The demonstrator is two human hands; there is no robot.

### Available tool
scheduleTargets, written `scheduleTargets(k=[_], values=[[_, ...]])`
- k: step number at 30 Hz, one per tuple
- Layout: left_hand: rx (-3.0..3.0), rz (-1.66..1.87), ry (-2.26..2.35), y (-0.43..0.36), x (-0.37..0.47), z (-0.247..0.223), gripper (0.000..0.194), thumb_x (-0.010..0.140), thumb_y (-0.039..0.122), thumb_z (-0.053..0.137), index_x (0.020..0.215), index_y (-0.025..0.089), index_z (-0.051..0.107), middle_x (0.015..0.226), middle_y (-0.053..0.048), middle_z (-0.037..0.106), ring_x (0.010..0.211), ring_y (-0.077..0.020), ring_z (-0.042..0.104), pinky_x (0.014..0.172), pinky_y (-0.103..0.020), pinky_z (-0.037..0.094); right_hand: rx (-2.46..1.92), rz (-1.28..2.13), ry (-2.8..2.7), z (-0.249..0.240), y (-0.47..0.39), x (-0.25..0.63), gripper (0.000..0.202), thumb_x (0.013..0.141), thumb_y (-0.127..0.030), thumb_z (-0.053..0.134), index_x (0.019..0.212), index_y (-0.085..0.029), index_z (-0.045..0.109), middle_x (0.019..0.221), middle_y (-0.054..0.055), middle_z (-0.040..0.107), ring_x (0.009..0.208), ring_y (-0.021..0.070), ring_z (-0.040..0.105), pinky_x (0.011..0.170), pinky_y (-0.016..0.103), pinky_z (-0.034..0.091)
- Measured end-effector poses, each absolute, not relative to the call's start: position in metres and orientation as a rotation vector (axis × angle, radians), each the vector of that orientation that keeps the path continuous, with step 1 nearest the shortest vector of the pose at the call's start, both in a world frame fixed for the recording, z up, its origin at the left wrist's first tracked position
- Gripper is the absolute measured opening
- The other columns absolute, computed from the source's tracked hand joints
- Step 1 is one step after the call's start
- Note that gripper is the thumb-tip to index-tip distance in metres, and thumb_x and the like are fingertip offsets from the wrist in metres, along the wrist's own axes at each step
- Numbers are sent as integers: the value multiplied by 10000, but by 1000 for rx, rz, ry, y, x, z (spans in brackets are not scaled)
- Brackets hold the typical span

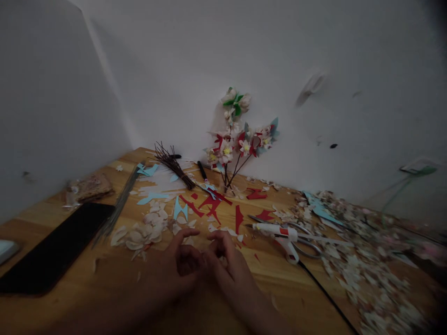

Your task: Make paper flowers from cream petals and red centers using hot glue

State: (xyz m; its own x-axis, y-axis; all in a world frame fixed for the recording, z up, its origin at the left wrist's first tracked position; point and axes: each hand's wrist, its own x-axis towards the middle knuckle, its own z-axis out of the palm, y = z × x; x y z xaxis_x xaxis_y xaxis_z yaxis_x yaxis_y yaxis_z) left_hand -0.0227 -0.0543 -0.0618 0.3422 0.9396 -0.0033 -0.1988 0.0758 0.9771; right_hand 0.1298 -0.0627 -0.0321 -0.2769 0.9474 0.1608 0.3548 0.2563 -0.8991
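Note:
My left hand (179, 260) and my right hand (230, 265) are close together above the near middle of the wooden table (289, 295). Their fingers are loosely curled, with gaps between index fingers and thumbs, and the fingertips almost meet. I can make out nothing held in either hand; the picture is dim and slightly blurred. Pale dried petals (148, 228) lie just beyond my left hand. Past the fingertips are red paper scraps (211, 202) and a light blue cut piece (180, 209). A white glue gun (275, 230) lies right of my right hand, partly over metal scissors (309, 249).
A vase of handmade flowers (232, 149) stands against the wall. Left of it are a bundle of brown twigs (174, 165) and thin grey wires (120, 204). A black flat slab (63, 246) lies at left. Loose petals (370, 274) spread along the right; the glue gun's cord (324, 291) runs forward.

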Motion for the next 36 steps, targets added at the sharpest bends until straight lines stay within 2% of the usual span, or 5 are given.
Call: scheduleTargets(k=[8,18,22,29,36], values=[[998,1021,758,-53,-20,-58,547,597,169,741,1065,231,462,651,30,668,590,-146,605,508,-219,396,-1107,1106,-1532,-41,-61,124,184,838,-282,510,1011,-254,452,662,-62,484,607,129,486,561,234,370],[760,1034,838,-51,-19,-54,536,632,265,779,1059,210,459,622,63,619,441,-80,540,375,-150,377,-1004,1207,-861,-46,-60,97,388,631,-415,727,832,-231,452,497,-114,519,465,85,504,503,187,399],[725,1009,819,-48,-22,-60,552,629,341,770,1055,235,435,591,92,587,324,-70,496,298,-159,374,-1007,1249,-836,-46,-61,97,398,633,-455,725,818,-227,457,477,-109,552,447,84,520,494,184,413],[717,1045,867,-49,-20,-58,528,607,335,783,994,213,446,561,87,588,355,-79,500,306,-180,445,-998,1301,-778,-47,-62,98,366,680,-515,673,812,-225,493,521,-106,511,438,68,477,446,170,375],[733,986,955,-48,-20,-58,522,614,388,761,996,224,445,563,81,622,308,-76,493,300,-166,392,-963,1176,-944,-53,-64,98,315,684,-383,700,853,-235,479,580,-92,518,517,90,499,514,194,392]])
